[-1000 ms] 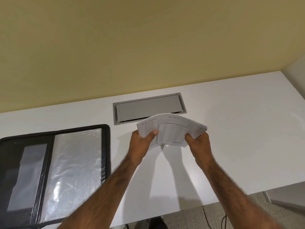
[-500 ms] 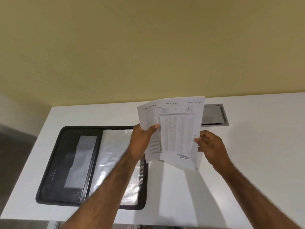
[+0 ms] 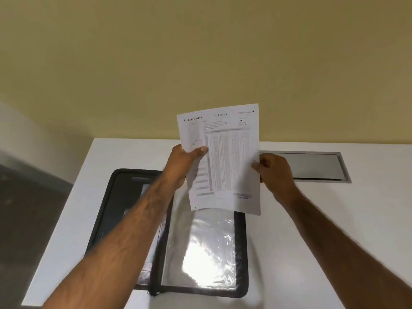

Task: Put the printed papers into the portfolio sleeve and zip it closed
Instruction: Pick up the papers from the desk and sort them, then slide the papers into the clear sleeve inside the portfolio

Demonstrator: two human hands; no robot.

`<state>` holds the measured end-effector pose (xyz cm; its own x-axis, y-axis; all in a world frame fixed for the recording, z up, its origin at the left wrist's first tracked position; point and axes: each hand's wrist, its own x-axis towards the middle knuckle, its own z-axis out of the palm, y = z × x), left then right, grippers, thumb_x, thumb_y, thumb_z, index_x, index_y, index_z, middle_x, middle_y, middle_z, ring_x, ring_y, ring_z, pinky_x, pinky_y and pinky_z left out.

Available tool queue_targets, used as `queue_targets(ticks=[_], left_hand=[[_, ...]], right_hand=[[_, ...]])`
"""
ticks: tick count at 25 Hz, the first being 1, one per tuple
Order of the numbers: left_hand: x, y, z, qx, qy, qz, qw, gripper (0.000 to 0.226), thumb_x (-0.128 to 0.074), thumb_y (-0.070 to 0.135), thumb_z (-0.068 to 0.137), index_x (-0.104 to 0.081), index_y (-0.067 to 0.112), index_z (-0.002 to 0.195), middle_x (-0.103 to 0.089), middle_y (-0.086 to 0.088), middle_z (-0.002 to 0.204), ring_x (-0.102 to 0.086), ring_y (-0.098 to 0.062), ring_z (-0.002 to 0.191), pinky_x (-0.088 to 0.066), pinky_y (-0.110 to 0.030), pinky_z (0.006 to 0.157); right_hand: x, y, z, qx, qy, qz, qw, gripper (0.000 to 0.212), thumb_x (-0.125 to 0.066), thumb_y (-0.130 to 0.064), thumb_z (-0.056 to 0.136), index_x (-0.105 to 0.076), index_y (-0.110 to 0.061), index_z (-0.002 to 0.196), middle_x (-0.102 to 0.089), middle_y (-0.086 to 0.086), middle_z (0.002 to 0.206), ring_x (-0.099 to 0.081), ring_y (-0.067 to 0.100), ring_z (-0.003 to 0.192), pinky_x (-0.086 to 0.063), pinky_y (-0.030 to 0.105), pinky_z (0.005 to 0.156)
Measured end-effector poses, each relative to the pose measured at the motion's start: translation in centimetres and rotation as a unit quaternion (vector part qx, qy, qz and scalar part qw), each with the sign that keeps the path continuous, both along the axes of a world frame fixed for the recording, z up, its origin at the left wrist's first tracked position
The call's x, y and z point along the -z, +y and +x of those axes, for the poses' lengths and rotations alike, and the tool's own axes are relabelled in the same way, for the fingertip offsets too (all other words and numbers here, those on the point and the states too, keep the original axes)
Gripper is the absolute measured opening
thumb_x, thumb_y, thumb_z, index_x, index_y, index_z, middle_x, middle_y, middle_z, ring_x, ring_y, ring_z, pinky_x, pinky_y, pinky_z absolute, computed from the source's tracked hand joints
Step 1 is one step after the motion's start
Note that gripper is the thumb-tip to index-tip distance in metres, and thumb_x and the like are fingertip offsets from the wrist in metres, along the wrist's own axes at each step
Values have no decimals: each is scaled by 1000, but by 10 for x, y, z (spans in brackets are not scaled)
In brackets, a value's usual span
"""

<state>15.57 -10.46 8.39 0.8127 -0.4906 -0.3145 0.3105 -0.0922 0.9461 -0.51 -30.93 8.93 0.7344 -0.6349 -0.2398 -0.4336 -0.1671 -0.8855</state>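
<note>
Left hand (image 3: 189, 157) pinches the left edge of the printed papers (image 3: 225, 157), right hand (image 3: 273, 168) grips the right edge. A second ago the stack sagged low over bare bench (image 3: 334, 230); now it's upright, right above the open portfolio (image 3: 242, 253) and its clear sleeve (image 3: 207, 253). So they're lined up, just not slid in or zipped yet.

I see both bare forearms extended forward and raised. Left hand (image 3: 186, 162) pinches, thumb on the near face. Right hand (image 3: 273, 168) grips level with it, fingers curled.
</note>
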Motion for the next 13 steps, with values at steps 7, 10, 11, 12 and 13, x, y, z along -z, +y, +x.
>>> queue_targets(ticks=[7,10,11,12,13], left_hand=[[65,37,38,-35,-114,152,981,23,-54,30,101,-69,17,113,-71,4,104,-69,-25,103,-50,-19,81],[118,53,17,198,-291,405,844,31,-60,31,96,-63,24,127,-62,0,124,-61,-26,116,-50,-30,91],[131,57,7,249,-339,451,787,33,-60,34,94,-61,25,126,-59,-1,127,-59,-28,116,-51,-37,92],[142,59,-3,272,-377,476,747,32,-60,35,93,-59,24,123,-57,-2,129,-57,-30,116,-50,-40,91],[149,61,-11,273,-400,489,725,32,-59,35,93,-58,23,123,-56,-2,130,-55,-30,115,-49,-41,91]], right_hand=[[-11,1,32,62,-3,-51,997,14,-72,-8,85,-68,-8,71,-67,27,81,-63,39,71,-57,56,72],[-7,-10,43,73,-3,-55,996,19,-71,-9,86,-68,-19,71,-70,11,79,-65,29,72,-58,57,74],[-6,-13,46,69,-1,-59,996,22,-71,-10,87,-68,-24,70,-71,7,80,-69,30,76,-60,57,75],[-4,-17,47,63,3,-65,996,23,-71,-12,87,-67,-26,69,-72,7,82,-71,34,80,-60,57,76],[0,-22,48,61,7,-71,996,20,-71,-13,87,-67,-24,70,-74,9,85,-72,37,84,-60,57,77]])
